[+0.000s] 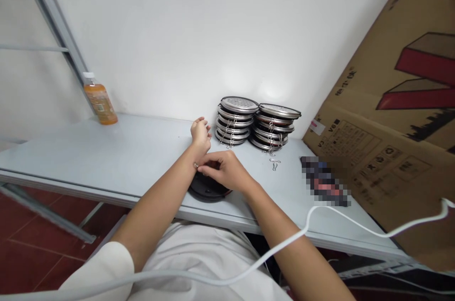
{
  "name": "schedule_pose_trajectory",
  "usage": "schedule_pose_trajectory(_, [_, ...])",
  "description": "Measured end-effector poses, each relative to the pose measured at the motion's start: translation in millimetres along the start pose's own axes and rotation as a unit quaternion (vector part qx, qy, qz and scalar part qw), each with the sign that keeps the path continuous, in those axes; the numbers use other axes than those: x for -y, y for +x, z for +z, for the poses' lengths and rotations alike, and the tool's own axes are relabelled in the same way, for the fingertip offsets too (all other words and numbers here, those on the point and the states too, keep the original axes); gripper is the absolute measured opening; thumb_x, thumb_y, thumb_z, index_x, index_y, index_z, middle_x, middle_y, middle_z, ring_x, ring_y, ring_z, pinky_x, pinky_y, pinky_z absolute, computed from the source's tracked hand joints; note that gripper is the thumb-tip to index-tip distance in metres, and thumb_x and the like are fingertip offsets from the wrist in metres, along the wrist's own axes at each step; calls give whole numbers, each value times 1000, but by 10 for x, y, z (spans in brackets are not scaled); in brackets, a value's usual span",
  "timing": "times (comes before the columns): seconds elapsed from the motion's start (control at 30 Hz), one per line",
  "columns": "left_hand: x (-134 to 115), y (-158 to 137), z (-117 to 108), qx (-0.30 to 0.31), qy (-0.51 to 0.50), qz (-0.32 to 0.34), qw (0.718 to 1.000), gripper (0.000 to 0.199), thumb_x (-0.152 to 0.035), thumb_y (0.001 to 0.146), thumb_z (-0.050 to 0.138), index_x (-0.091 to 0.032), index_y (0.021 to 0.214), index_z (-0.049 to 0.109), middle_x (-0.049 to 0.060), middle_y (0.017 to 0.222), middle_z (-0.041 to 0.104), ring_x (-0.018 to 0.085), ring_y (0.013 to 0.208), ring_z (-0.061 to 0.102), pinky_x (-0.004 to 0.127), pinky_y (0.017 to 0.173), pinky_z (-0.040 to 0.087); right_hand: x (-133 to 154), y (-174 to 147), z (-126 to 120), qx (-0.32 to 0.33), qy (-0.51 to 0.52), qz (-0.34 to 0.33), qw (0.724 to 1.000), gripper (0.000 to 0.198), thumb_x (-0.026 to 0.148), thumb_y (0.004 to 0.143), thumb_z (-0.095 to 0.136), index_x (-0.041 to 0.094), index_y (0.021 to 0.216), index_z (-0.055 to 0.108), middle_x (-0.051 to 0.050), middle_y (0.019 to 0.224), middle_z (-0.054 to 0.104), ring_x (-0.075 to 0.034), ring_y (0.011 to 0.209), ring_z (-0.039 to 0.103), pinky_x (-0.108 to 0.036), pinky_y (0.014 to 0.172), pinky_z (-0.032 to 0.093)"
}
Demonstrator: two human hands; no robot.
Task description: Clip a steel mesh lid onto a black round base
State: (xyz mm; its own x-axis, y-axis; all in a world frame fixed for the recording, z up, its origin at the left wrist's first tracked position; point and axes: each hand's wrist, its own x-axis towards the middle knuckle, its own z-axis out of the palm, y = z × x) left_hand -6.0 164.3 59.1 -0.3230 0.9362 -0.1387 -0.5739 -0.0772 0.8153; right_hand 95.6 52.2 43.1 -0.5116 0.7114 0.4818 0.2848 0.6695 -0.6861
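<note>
While both forearms are extending over the front of the desk, the person's right hand is keeping its thumb and forefinger narrow, pinching a small metal piece at their tips. That piece is showing just beside the left wrist, above the left part of a round black thing. The round thing is lying flat on the desk close to its front edge, the two arms partly covering it.

Farther forward, the left hand is rising past the right one, its fingers bending loosely; whether it is holding anything, one cannot tell, since its inner side is not showing clearly.

Near the white wall, a left stack and a right stack of round, silver-and-black things are standing side by side, with metal clips hanging along their fronts. Loose wire clips are lying in front of the right stack.

Toward the right end, a pixelated dark and red item is resting beside a large printed cardboard box. At the far left, a bottle of orange liquid with a white cap is standing near the wall. Across the foreground, a white cable is running in front of the person's pale clothing.
</note>
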Motion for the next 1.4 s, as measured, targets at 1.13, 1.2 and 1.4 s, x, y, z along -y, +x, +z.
schedule_pose_trajectory(1.13, [-271,-975,-1182,391,695,247,550,99,-73,63,72,-34,149,43,10,163,26,42,149,19,57,114,28,-422,-175,-779,78,-115,106,985,6,19,81,60,15,80,64,0,71,65,-12,64,55,-24,63,43])
schedule_pose_trajectory(1.2, [-231,-955,-1220,391,678,264,564,95,-71,66,72,-31,148,46,9,162,30,40,149,19,56,117,27,-430,-186,-781,74,-96,104,987,6,20,80,62,15,84,63,0,72,66,-12,65,57,-24,64,44])
schedule_pose_trajectory(1.4, [-239,-934,-1262,394,652,275,587,91,-63,64,78,-30,145,51,8,158,38,41,148,20,57,118,25,-393,-194,-861,103,-47,141,983,15,21,76,67,14,90,68,-4,74,71,-15,68,64,-27,67,49])
